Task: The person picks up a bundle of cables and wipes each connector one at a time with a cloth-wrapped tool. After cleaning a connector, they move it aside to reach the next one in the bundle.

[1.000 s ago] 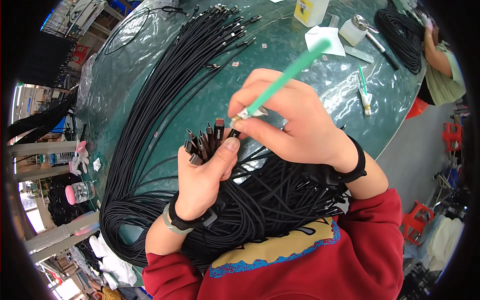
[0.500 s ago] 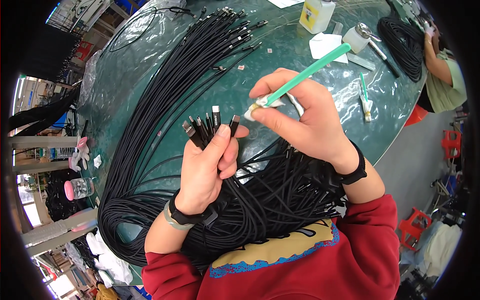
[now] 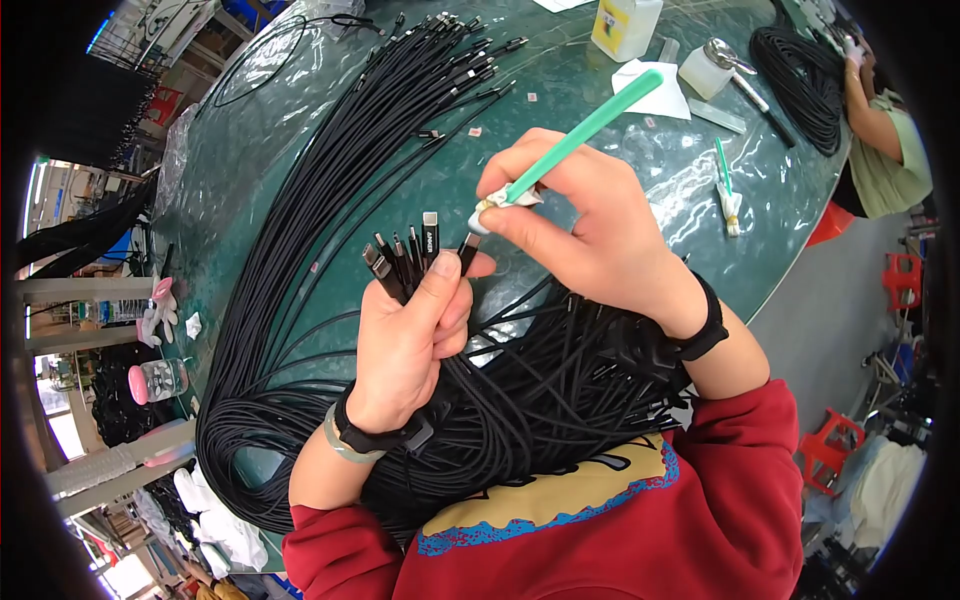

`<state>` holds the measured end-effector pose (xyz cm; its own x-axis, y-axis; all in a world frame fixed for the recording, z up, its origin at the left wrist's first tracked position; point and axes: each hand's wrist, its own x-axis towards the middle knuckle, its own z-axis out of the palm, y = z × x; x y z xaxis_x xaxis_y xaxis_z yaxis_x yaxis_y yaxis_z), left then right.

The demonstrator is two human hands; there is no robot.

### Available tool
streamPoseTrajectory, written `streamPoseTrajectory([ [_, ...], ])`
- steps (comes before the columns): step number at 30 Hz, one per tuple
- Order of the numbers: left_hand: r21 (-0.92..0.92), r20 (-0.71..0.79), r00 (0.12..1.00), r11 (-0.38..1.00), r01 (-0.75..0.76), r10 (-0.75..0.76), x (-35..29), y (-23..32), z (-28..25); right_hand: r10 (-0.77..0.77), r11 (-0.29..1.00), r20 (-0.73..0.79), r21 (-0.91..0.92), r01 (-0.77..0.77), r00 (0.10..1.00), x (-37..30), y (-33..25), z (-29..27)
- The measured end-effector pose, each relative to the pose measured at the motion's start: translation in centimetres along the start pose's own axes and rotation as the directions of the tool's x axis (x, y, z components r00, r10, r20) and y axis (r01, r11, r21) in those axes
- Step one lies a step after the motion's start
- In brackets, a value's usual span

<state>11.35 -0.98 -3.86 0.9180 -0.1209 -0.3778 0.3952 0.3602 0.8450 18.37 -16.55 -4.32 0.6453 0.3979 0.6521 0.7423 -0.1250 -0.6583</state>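
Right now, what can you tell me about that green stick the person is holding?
The green stick is a slim, plastic-looking swab handle, tilted up toward the right. Its lower end carries a whitish wad, pinched by the right hand, next to a cable plug that the left hand holds up.

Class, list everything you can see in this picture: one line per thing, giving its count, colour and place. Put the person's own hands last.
cables: too many to count, black, fanned across the table and looping down to the person's lap
cable connectors: about six, black and silver, fanned out above the left hand
swab stick: one, green with a white tip, in the right hand, tip by a connector
second swab: one, green and white, lying on the table at right
table: one, dark green, glossy
bottle: one, pale yellow, far edge
white dispenser: one, far edge, right of the bottle
co-worker: one, at top right
left hand: grip shut on connectors
right hand: grip shut on swab stick
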Motion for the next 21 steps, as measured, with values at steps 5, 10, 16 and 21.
streamPoseTrajectory([
  [5, 0.022, -0.004, 1.000, 1.000, -0.013, 0.013, 0.03, 0.01, -0.04, -0.026, 0.999, 0.020, 0.030, 0.025, 0.999, -0.06, 0.18, 0.12],
  [10, 0.040, -0.013, 1.000, 0.999, -0.020, 0.020, -0.11, 0.09, -0.17, 0.018, 0.999, 0.064, 0.031, -0.020, 0.998, -0.57, 0.10, -0.47],
  [16, 0.053, -0.022, 0.999, 0.998, -0.031, 0.033, -0.18, 0.09, 0.09, -0.030, 1.000, 0.037, -0.003, 0.030, 0.999, 0.04, 0.19, -0.38],
  [21, 0.047, -0.013, 1.000, 0.999, -0.023, 0.023, -0.13, 0.07, 0.18, -0.040, 0.999, 0.010, -0.023, 0.040, 0.999, 0.12, 0.38, -0.69],
])
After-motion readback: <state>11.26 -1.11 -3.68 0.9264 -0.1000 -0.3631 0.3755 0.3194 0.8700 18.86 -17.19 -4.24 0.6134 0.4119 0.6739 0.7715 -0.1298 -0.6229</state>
